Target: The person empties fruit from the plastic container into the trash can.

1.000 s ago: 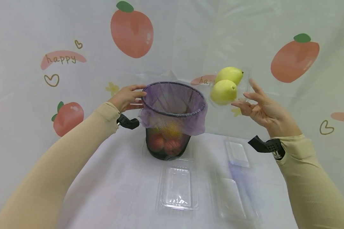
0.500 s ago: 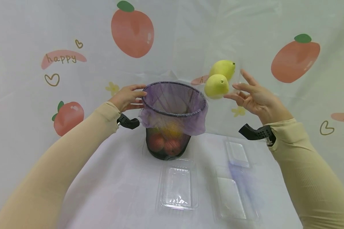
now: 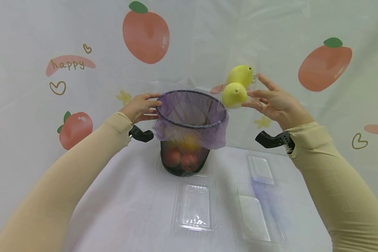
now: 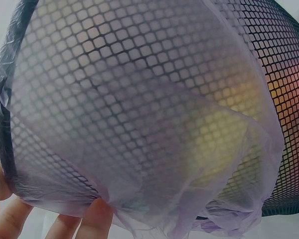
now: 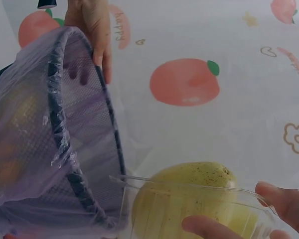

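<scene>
My left hand [image 3: 141, 107] grips the left rim of a black mesh wastebasket [image 3: 167, 168], thumb at the rim and fingers against the outside in the left wrist view. A thin purple plastic bag [image 3: 215, 137] lines the basket and folds over its rim. Red and yellow round fruits [image 3: 189, 161] show through the mesh low inside. My right hand [image 3: 278, 105] holds a clear plastic tray [image 5: 217, 190] by its side, tilted beside the basket's right rim. Two yellow-green pear-like fruits, a nearer one [image 3: 234, 95] and a farther one [image 3: 240, 75], sit in it.
A clear plastic box [image 3: 193, 206] lies in front of the basket on the white table [image 3: 123, 210]. Two more clear containers, one near [image 3: 254, 218] and one farther back [image 3: 262, 169], lie at the right. A white cloth [image 3: 208, 42] printed with peaches hangs behind.
My right hand has moved left with the tray and its two fruits, up to the basket's right rim, and the tray has turned. My left hand stays on the rim.
</scene>
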The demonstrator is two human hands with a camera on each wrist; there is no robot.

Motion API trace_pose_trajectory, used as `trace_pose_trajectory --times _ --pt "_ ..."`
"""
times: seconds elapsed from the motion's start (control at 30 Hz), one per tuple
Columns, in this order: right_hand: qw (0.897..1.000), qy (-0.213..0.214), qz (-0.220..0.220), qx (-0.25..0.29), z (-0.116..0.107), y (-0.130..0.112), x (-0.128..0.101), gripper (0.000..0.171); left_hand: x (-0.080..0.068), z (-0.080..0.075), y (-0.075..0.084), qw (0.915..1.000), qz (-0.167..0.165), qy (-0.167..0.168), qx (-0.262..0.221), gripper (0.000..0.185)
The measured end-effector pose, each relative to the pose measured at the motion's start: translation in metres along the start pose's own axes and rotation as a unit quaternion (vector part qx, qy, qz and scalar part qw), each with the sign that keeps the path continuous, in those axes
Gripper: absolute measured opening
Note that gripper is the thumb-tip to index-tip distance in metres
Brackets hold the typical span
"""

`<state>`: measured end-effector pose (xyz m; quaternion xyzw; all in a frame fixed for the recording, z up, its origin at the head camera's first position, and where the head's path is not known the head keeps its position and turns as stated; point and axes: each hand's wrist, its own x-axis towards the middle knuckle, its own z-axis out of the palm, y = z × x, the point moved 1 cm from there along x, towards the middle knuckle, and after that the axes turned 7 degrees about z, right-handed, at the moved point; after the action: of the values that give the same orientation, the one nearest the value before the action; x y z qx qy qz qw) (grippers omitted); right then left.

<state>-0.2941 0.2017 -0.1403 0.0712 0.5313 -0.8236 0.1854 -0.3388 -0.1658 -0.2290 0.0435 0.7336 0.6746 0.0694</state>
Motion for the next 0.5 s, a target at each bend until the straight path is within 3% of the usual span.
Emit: trace_pose_trajectory --times 0.33,0.5 --pt "0.994 0.009 -0.015 -0.109 0.014 0.001 0.002 0.086 -0.001 0.0 0.0 1.0 -0.001 0.003 0.001 0.054" --pt "0.993 0.014 -0.015 -0.12 0.021 0.002 0.003 0.087 -0.001 0.0 0.001 1.0 -0.001 0.003 -0.001 0.053"
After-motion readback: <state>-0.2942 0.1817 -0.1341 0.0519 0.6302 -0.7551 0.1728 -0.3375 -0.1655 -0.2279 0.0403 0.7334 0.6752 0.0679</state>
